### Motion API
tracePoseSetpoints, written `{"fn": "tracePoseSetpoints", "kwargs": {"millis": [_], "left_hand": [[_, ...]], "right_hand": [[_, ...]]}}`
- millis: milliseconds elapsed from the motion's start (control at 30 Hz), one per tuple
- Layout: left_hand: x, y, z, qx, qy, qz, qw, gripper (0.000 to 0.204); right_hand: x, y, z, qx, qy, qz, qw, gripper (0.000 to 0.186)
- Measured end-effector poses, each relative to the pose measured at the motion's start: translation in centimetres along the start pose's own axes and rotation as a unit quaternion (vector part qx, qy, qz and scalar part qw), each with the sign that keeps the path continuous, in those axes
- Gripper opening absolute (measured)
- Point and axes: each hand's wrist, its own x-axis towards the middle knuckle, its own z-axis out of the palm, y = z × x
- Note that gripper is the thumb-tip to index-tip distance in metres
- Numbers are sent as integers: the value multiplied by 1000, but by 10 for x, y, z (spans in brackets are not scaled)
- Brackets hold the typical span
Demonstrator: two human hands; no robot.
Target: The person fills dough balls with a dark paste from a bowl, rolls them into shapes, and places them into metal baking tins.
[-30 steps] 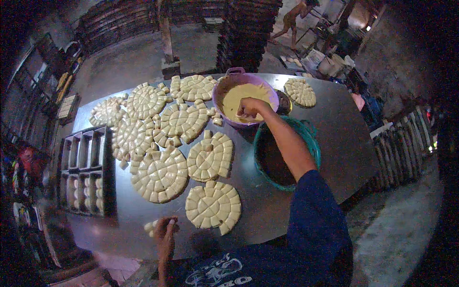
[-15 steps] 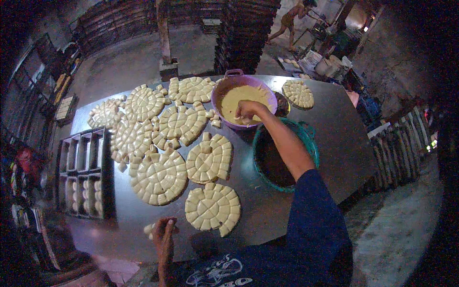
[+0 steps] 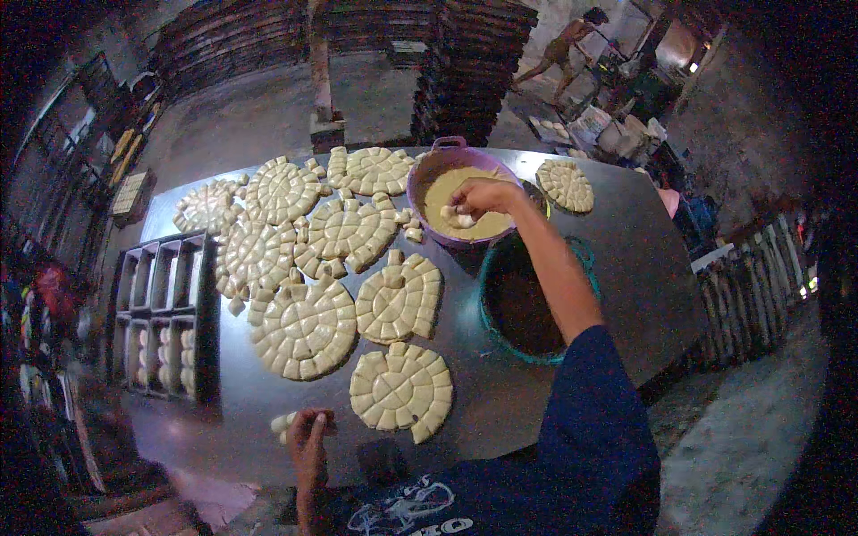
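My right hand (image 3: 476, 198), fingers curled round a pale dough piece (image 3: 458, 214), is inside a purple basin (image 3: 420, 175) holding beige creamy mixture. My left hand (image 3: 313, 431) rests curled at the table's near edge beside small dough pieces (image 3: 284, 427); what it holds, if anything, is hidden. Several flat dough rounds (image 3: 399, 390), scored into segments, cover the left and middle of the steel table (image 3: 639, 295). A teal basin (image 3: 523, 308) with dark contents stands under my right forearm.
Black divided tins (image 3: 161, 317), some with dough pieces, lie at the left. Another dough round (image 3: 563, 186) sits at the back right. Beyond stand dark stacks (image 3: 456, 80), a post (image 3: 320, 71) and a person (image 3: 563, 54) bending over equipment. Wooden slats (image 3: 746, 286) stand right of the table.
My right hand is slightly higher in the purple basin, and the pale piece in its fingers now shows more clearly. The view has shifted slightly. My left hand stays at the near edge.
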Motion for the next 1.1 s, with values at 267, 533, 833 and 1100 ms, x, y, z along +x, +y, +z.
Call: {"fn": "tracePoseSetpoints", "kwargs": {"millis": [267, 533, 833, 1100], "left_hand": [[12, 20, 50, -276, -151, -146, 938, 28], [-9, 56, 54, -201, -234, -8, 951, 36], [-17, 55, -2, -447, -173, -163, 862, 31], [-10, 67, -45, -140, -169, 71, 973, 24]], "right_hand": [[-107, -93, 133, 372, -35, -225, 900, 61], [-183, -147, 302, 527, -29, -205, 824, 77], [-183, -158, 391, 560, 131, -229, 786, 55], [-198, -199, 422, -130, 347, -320, 872, 33]]}}
